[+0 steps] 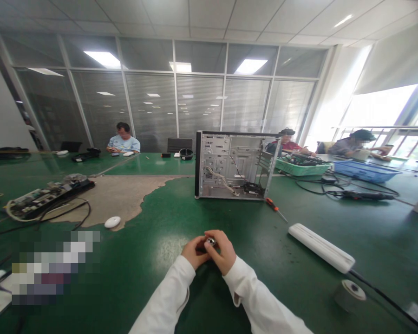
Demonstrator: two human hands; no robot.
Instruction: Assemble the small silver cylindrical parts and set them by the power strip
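My left hand (193,252) and my right hand (224,253) meet low in the middle of the view, just above the green table. Both are closed around a small round dark object with a shiny metal end (211,241); the fingers cover most of it, so its kind cannot be made out. Beyond my hands stands an open computer case (212,160), upright, with its side off and loose wires inside. An orange-handled screwdriver (272,205) lies by the case's lower right corner.
To the right lie a white power strip (320,248) and a roll of tape (350,296). Farther back are a green basket (301,169) of cables and a blue basket (367,174). At left sit a bare electronics assembly (50,197) and a white disc (112,222). Several people sit opposite.
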